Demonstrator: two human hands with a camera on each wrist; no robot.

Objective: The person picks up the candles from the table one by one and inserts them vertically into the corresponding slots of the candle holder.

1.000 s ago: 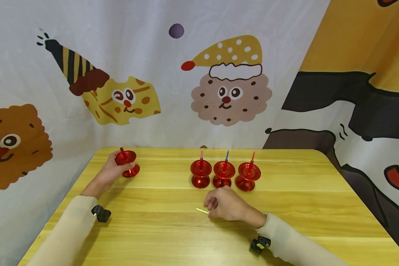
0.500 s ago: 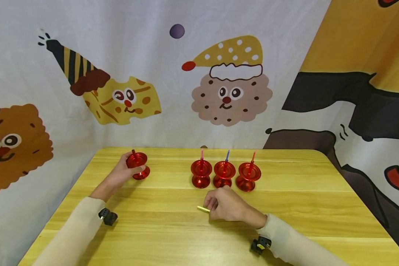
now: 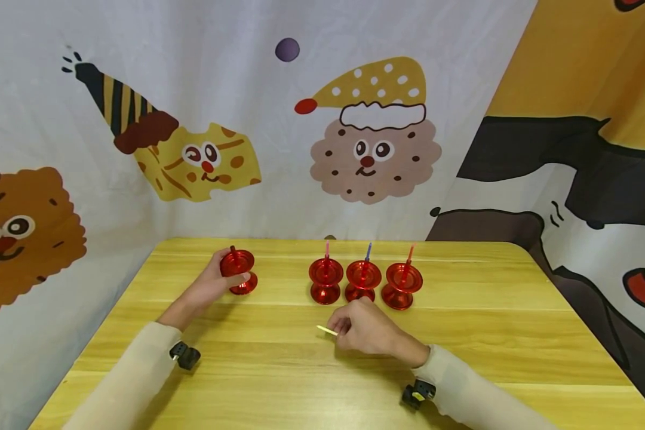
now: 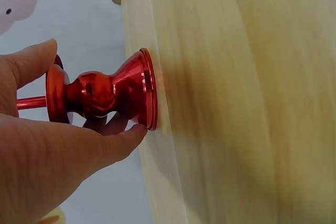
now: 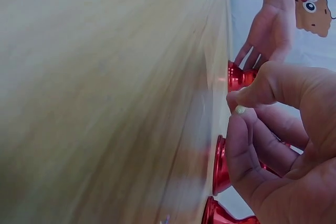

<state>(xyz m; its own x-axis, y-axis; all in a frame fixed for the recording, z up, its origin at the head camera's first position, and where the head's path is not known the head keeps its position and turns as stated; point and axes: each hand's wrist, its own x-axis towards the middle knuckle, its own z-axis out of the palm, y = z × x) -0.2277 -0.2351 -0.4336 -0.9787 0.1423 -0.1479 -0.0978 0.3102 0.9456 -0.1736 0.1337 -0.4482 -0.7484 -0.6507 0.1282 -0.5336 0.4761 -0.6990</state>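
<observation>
My left hand (image 3: 206, 286) grips a shiny red candle holder (image 3: 238, 263) at the left of the table. Its thin central tube (image 4: 31, 103) shows bare in the left wrist view, and the flared base is right at the tabletop. My right hand (image 3: 368, 327) pinches a thin pale yellow candle (image 3: 325, 329) between thumb and fingertips, its free end pointing left. Just behind that hand stand three more red holders in a row: the left one (image 3: 325, 273) bears a pink candle (image 3: 327, 249), the middle one (image 3: 363, 275) a blue candle (image 3: 368, 251), the right one (image 3: 404, 277) an orange-red candle (image 3: 410, 254).
Everything stands on a light wooden table (image 3: 279, 382). A white cloth (image 3: 220, 77) printed with cartoon figures hangs behind the table's back edge. Black cameras (image 3: 185, 355) are strapped at both wrists.
My left hand has moved right with the red candle holder, towards the row of three. My right hand stays nearly in place, the yellow candle's tip slightly raised.
</observation>
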